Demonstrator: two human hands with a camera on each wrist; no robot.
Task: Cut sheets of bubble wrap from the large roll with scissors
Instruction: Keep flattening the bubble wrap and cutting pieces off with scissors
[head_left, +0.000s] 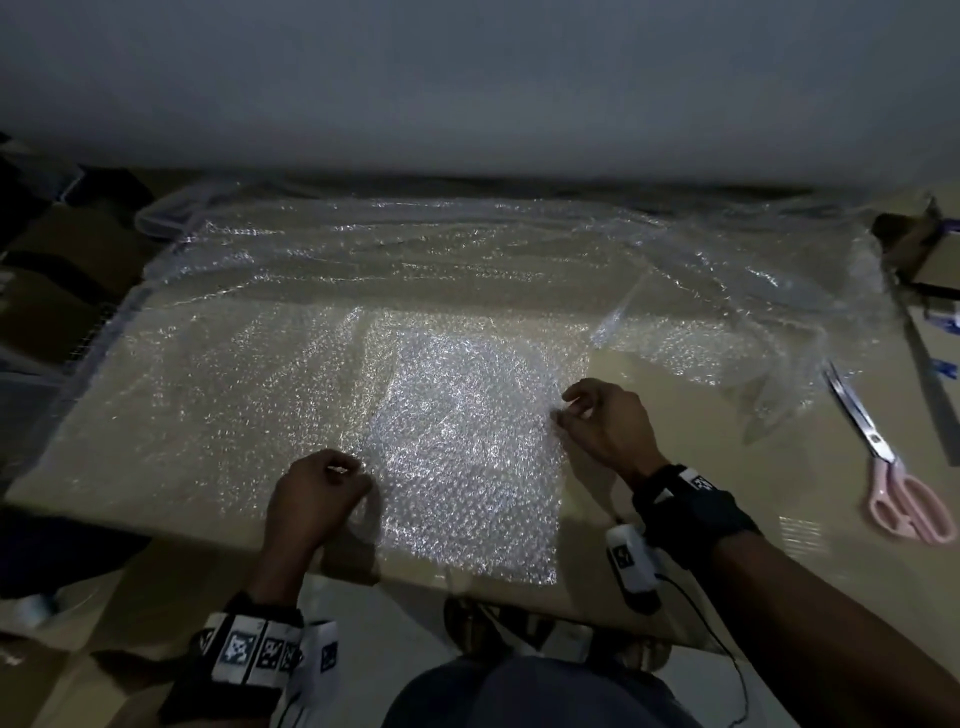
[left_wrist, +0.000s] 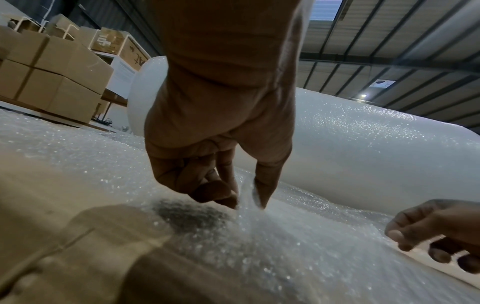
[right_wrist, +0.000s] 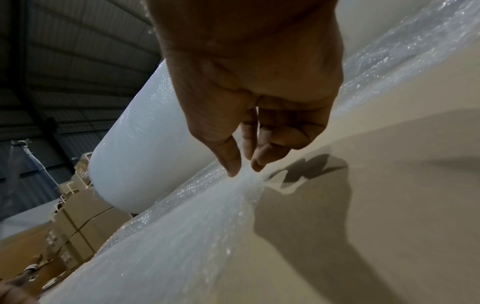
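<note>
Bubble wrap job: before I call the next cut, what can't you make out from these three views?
- Roll: its ends are cut off by the frame edges or hidden by the left hand.
- Scissors: only in the head view, dim; blades look closed, unsure.
- Wrap: dark and glare hide its layers and where its cut edges run.
- Right hand: its pinch blurs in the right wrist view.
</note>
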